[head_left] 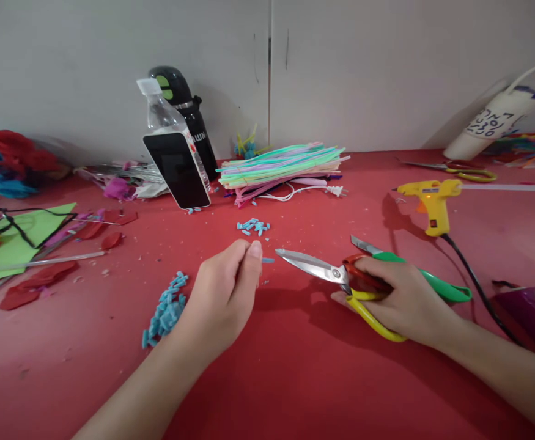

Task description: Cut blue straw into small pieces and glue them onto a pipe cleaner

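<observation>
Pinched between the thumb and fingers of my left hand point(230, 287) is a thin light-blue pipe cleaner point(268, 260), with only a short end sticking out to the right. My right hand point(398, 293) grips scissors point(315, 264) with one red and one yellow handle. Their blades look closed, and the tip points left, just short of the blue end. A pile of cut blue pieces point(169, 311) lies left of my left wrist. Beyond my left fingers sits a smaller group of blue pieces point(253, 227). A green-handled utility knife point(441, 286) lies partly under my right hand.
A phone point(178, 171) leans on a clear bottle point(164, 116), with a black flask point(198, 128) behind. Bundled pastel pipe cleaners point(280, 165) lie at the back. A yellow glue gun point(435, 198) with its cord is at right, near a purple object point(531, 311). Green paper point(19, 244) lies left.
</observation>
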A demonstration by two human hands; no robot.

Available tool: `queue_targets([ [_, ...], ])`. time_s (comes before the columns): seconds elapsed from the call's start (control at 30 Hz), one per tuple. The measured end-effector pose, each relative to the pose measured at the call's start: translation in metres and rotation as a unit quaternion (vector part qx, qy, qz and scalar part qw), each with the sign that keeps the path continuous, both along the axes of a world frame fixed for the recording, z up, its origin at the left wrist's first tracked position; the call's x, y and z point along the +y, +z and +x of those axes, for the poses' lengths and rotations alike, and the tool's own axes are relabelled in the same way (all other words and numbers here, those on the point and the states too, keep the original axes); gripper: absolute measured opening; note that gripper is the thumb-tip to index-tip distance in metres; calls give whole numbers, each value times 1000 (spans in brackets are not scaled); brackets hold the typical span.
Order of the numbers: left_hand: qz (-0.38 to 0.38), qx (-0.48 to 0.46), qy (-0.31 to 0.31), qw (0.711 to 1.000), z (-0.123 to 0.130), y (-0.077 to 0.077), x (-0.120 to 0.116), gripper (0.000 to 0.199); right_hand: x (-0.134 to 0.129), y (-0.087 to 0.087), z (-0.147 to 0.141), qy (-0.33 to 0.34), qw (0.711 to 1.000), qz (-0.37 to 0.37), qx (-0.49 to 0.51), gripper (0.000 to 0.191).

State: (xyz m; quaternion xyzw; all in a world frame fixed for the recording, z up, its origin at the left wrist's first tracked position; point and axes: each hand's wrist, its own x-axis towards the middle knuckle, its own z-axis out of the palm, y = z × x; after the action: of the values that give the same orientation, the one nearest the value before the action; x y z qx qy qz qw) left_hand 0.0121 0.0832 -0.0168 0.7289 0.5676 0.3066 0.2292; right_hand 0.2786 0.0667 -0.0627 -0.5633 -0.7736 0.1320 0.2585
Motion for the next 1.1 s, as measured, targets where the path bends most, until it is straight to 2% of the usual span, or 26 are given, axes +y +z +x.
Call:
queue_targets([
  [0.37, -6, -8, 5, 1000, 1, -1, -2, 42, 0, 0, 2, 21, 1000, -16, -3, 45],
  [0.87, 5, -22, -1, 1000, 5, -3, -2, 40, 0, -5, 3, -7, 998, -60, 5, 44],
  [1.1, -4, -38, -4, 999, 5, -2, -2, 41, 1, -7, 3, -8, 1000, -9, 6, 46],
])
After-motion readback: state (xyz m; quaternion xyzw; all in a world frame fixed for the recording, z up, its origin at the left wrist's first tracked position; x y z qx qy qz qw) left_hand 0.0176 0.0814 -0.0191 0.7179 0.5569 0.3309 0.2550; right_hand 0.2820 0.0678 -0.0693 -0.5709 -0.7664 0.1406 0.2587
